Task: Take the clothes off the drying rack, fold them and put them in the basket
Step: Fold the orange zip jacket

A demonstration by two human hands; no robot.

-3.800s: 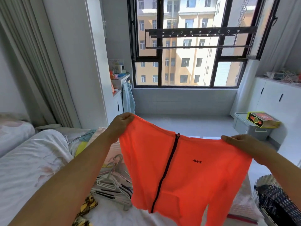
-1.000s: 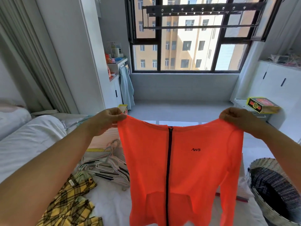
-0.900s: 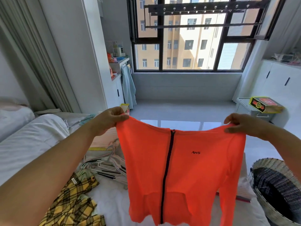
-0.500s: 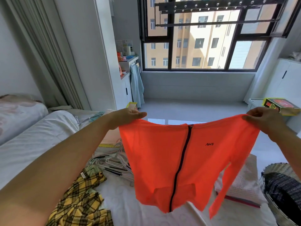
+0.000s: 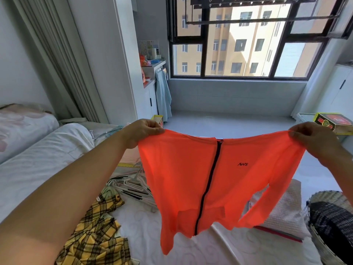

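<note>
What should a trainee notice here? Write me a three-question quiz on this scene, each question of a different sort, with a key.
1. True or false: the orange jacket lies folded in the basket.
2. What lies on the bed just beyond the yellow checked garment? A. hangers B. shoes C. a laptop
3. Which is nearer the basket, the left hand or the right hand?

Key: 1 false, both hands hold it up spread by the shoulders; 2 A; 3 the right hand.
</note>
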